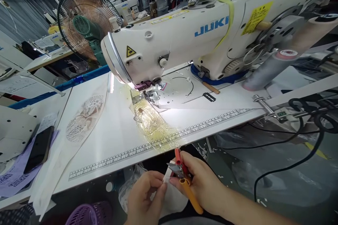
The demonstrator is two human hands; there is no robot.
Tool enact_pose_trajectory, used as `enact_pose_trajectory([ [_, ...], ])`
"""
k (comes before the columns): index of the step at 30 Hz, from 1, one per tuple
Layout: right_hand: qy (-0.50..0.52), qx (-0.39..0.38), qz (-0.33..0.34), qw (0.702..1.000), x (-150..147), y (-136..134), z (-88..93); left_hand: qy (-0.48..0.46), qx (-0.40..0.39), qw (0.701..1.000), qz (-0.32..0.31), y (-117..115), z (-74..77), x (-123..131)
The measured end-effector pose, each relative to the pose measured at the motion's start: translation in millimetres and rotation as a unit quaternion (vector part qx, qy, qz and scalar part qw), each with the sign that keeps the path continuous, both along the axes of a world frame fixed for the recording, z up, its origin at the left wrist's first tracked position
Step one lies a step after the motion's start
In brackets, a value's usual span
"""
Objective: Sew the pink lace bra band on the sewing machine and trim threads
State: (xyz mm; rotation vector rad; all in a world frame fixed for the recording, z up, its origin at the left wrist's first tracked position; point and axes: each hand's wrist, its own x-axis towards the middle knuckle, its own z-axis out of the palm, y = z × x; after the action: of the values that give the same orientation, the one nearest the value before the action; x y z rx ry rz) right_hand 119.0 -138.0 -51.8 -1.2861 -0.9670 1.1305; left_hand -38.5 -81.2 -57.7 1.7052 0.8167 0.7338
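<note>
Below the table's front edge, my right hand (pixel 203 182) is closed around small thread snips (pixel 182 172) with red and orange handles. The blades meet a small white fabric piece (pixel 167 175). My left hand (pixel 144 197) pinches that white piece from the left, fingers pressed together. More white fabric (pixel 174 200) lies in my lap under both hands. Above, a white JUKI sewing machine (pixel 185 31) stands on the white table (pixel 111 137), its needle area lit.
Yellowish clear tape (pixel 153 126) covers the table before the presser foot. A razor blade (pixel 209 97) and an awl (pixel 210 87) lie near the machine base. A lace piece (pixel 84 117), a phone (pixel 39 149), a fan (pixel 84 21), a purple basket (pixel 89 214) and black cables (pixel 303 137) surround.
</note>
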Motion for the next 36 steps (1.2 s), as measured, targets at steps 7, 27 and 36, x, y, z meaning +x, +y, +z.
enact_pose_trajectory([
  [7,0.037,-0.005,-0.006,0.999,-4,-3,-7.5,-0.016,-0.138,0.990,0.030,-4,-1.8,4],
  [27,-0.082,-0.072,0.052,0.993,28,-19,8.0,0.008,-0.141,0.990,0.020,16,10.5,7],
  [36,-0.305,-0.105,0.157,0.934,72,-47,5.1,-0.011,-0.256,0.967,0.013,15,10.6,13],
])
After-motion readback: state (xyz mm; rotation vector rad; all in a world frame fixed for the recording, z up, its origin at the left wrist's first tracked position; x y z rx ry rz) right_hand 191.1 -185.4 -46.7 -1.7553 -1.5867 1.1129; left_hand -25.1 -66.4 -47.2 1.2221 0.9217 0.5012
